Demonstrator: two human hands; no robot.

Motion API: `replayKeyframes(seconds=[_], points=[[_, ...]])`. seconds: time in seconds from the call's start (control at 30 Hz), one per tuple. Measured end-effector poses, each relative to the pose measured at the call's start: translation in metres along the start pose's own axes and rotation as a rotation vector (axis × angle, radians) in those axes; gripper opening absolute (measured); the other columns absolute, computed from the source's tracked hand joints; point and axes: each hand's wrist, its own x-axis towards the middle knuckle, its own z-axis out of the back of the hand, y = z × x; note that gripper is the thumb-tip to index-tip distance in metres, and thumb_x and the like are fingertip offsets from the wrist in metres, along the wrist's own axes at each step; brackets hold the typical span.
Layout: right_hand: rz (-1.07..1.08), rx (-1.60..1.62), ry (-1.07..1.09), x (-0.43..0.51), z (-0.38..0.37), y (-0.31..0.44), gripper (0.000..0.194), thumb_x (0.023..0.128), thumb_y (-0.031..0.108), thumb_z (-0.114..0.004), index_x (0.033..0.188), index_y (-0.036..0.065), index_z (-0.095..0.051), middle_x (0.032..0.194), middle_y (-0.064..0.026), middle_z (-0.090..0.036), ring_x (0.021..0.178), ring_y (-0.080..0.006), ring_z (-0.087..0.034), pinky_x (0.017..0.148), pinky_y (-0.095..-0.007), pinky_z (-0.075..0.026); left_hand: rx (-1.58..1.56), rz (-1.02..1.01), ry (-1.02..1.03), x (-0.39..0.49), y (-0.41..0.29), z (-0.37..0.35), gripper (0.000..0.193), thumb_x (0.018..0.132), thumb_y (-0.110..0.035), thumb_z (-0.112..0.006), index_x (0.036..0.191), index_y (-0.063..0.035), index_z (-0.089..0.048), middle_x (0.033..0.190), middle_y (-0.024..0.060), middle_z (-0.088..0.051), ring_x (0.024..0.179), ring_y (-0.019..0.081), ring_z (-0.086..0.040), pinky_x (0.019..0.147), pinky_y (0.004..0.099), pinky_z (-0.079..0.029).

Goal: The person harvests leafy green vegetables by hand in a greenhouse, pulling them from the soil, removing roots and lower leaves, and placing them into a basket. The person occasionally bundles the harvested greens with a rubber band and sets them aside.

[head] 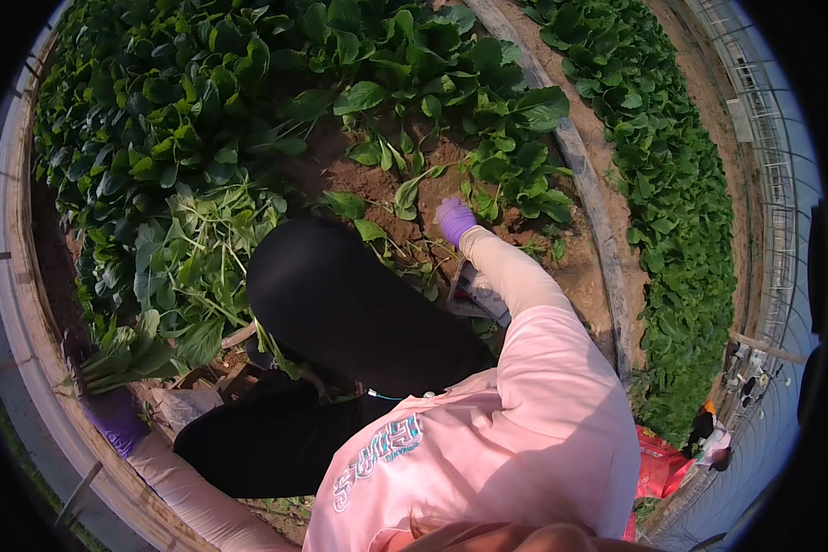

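My left hand [112, 415], in a purple glove with soiled fingers, is at the far left, shut around the stems of a bunch of leafy greens [134, 352]. My right hand [455, 219], gloved in purple too, is low over the bare soil [379, 190], with its fingers curled. Whether anything is inside that fist cannot be told. Loose leafy plants [407, 196] lie on the soil just left of it, and a clump of greens [524, 176] grows to its right. A heap of pulled greens [207, 241] rests beside my knee.
Dense rows of greens [179, 90] fill the upper left. A grey plank-like border [586, 172] divides them from another green bed [662, 186]. A grey box-like object [479, 293] lies under my right forearm. Far right are red bags [659, 462] and another person [714, 438].
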Motion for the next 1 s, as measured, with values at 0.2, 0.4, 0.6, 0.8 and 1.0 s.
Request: replayKeyframes(seconds=[0.2, 0.4, 0.6, 0.8, 1.0], points=[[-0.157, -0.534, -0.014, 0.021, -0.039, -0.129, 0.057, 0.096, 0.015, -0.045, 0.149, -0.002, -0.032, 0.154, -0.016, -0.034, 0.139, -0.0332, -0.035, 0.116, -0.05, -0.02, 0.154, 0.054, -0.094, 0.014, 0.017, 0.043, 0.042, 0.101, -0.013, -0.045, 0.141, 0.0001, -0.046, 0.131, 0.0101, -0.056, 0.106, 0.0152, -0.059, 0.096, 0.026, -0.048], [-0.183, -0.442, 0.323, 0.038, 0.009, -0.156, 0.05, 0.097, 0.02, -0.049, 0.145, 0.005, -0.044, 0.15, -0.0116, -0.042, 0.131, -0.027, -0.045, 0.11, -0.0598, -0.025, 0.244, 0.074, -0.088, 0.042, 0.03, 0.044, 0.042, 0.101, -0.012, -0.045, 0.141, 0.0004, -0.045, 0.128, 0.0097, -0.057, 0.105, 0.0149, -0.059, 0.092, 0.0247, -0.05], [-0.096, -0.725, 0.207, 0.065, -0.046, -0.168, 0.042, 0.093, 0.018, -0.054, 0.135, 0.009, -0.054, 0.114, -0.004, -0.067, 0.105, -0.0264, -0.063, 0.088, -0.0538, -0.048, 0.27, 0.086, -0.095, 0.038, 0.032, 0.064, 0.042, 0.102, -0.011, -0.044, 0.142, 0.0006, -0.044, 0.126, 0.0093, -0.057, 0.103, 0.0145, -0.059, 0.088, 0.0234, -0.052], [-0.411, -0.603, 0.102, 0.078, -0.09, -0.168, 0.056, 0.093, 0.022, -0.055, 0.146, 0.008, -0.043, 0.13, -0.0123, -0.06, 0.099, -0.0318, -0.065, 0.069, -0.0517, -0.051, -0.199, 0.247, -0.048, 0.029, 0.032, 0.045, 0.042, 0.102, -0.011, -0.044, 0.142, 0.001, -0.044, 0.122, 0.0082, -0.058, 0.098, 0.0128, -0.06, 0.081, 0.0202, -0.054], [-0.492, -0.319, 0.474, 0.068, -0.053, -0.102, 0.059, 0.094, 0.026, -0.056, 0.147, 0.006, -0.042, 0.159, -0.0189, -0.024, 0.123, -0.0307, -0.055, 0.074, -0.0445, -0.051, -1.181, 0.653, 0.499, 0.021, 0.016, 0.029, 0.043, 0.102, -0.015, -0.045, 0.142, 0.0015, -0.044, 0.124, 0.0098, -0.059, 0.102, 0.0155, -0.06, 0.088, 0.0248, -0.053]])
